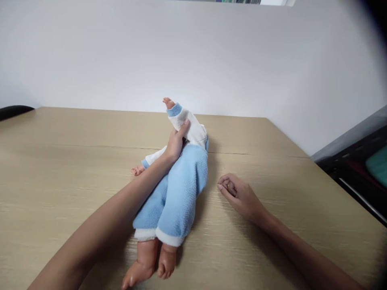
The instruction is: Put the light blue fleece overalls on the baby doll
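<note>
A doll in blue fleece trousers with white cuffs and a white top with blue cuffs lies turned partly on its side on the wooden table. Its bare feet point toward me. My left hand is closed on its upper body, the thumb pressed over the white sleeve near the raised arm. The other doll arm sticks out to the left, partly behind my forearm. I cannot see the doll's head. To the right of the doll and apart from it, my right hand is curled into a loose fist, with nothing showing in it.
A pale wall rises behind the table's far edge. On the right, beyond the table's side edge, is a dark rack-like object with a teal item. A black curved object shows at the far left.
</note>
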